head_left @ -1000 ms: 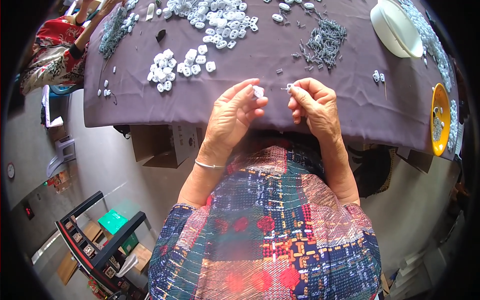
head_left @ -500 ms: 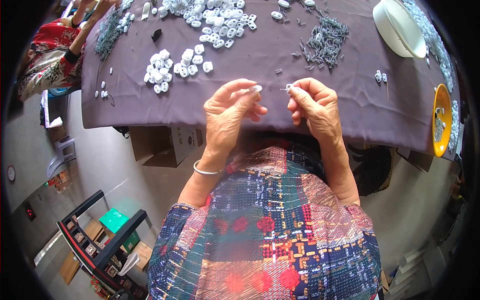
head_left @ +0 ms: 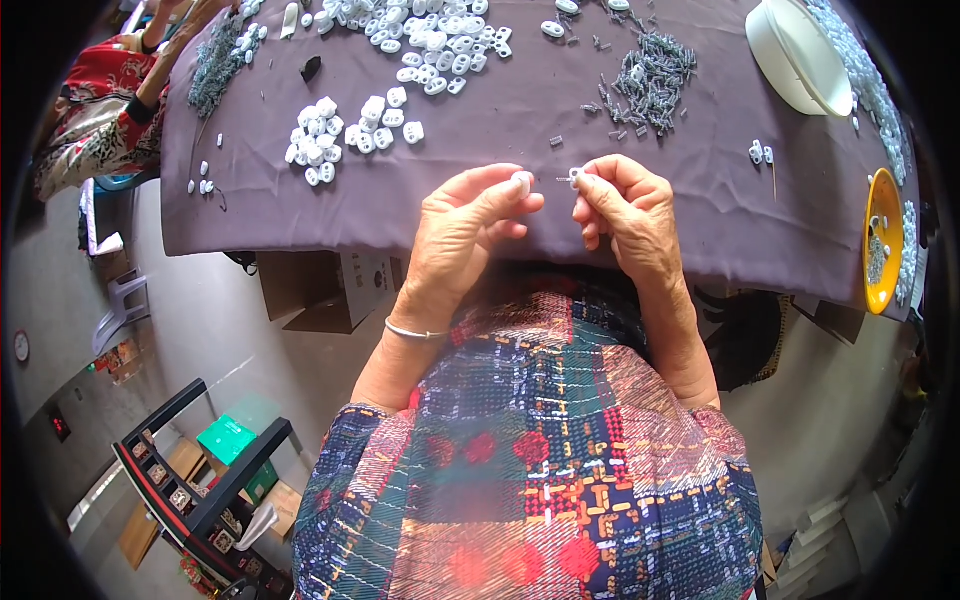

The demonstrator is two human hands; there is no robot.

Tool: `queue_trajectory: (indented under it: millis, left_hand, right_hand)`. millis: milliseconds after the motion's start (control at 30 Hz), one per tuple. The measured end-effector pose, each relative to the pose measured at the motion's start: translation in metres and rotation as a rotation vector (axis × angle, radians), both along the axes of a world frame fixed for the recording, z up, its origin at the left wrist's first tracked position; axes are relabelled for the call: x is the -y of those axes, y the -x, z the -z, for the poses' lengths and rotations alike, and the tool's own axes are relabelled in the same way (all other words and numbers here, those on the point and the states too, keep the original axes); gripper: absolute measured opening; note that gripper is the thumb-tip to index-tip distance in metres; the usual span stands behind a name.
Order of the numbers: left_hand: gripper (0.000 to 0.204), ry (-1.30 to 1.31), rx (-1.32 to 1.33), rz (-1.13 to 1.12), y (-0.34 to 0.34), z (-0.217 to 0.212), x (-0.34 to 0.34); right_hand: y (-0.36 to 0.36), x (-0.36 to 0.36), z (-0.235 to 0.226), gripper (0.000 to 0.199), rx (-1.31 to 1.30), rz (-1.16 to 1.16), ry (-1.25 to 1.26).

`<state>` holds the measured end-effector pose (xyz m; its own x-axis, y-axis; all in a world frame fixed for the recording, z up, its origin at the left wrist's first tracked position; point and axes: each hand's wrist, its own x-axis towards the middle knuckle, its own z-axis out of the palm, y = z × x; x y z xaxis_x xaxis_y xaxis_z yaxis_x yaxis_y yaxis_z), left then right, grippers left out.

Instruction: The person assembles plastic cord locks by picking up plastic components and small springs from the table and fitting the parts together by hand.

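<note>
Over the near part of the tablecloth, my left hand (head_left: 462, 225) pinches a small white plastic piece (head_left: 523, 183) between thumb and forefinger. Facing it across a short gap is my right hand (head_left: 636, 205). Its thumb and forefinger close on a small white plastic piece with a hole (head_left: 575, 176), from which a thin pin (head_left: 563, 180) points left. Fingers cover part of both pieces. Beyond my left hand lie small groups of white two-holed plastic pieces (head_left: 316, 140). Past my right hand is a pile of small grey, spring-like parts (head_left: 652, 85).
A large heap of white pieces (head_left: 435, 45) spreads at the far middle. On the right are a white basin (head_left: 783, 60) and a yellow plate (head_left: 880, 278) holding small parts. Another person's arm (head_left: 165, 75) reaches in at the far left. Below the table stands an open cardboard box (head_left: 365, 285).
My left hand has shifted slightly right, bringing its white piece nearer the pin, and that piece has tilted more upright. My right hand has barely moved.
</note>
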<state>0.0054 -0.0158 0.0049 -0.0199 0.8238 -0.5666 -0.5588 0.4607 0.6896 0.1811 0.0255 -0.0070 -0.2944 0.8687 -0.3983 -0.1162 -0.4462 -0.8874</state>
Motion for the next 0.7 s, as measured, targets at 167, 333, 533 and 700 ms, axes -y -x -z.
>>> queue_trajectory:
  millis: [167, 333, 533, 700]
  left_hand:
    - [0.027, 0.009, 0.135, -0.002, 0.005, 0.008, 0.003]
    - [0.029, 0.028, 0.139, 0.02, 0.004, 0.008, 0.004]
    - [0.029, 0.041, 0.222, -0.009, 0.003, 0.002, 0.002]
    - [0.029, 0.014, 0.23, 0.009, 0.004, 0.003, 0.005]
  right_hand:
    - [0.002, 0.007, -0.014, 0.012, 0.04, 0.012, -0.004]
    - [0.006, 0.01, -0.021, 0.013, 0.037, 0.003, -0.036]
    - [0.009, 0.012, -0.021, 0.013, 0.045, -0.002, -0.033]
    - [0.009, 0.011, -0.019, 0.013, 0.071, -0.001, -0.018]
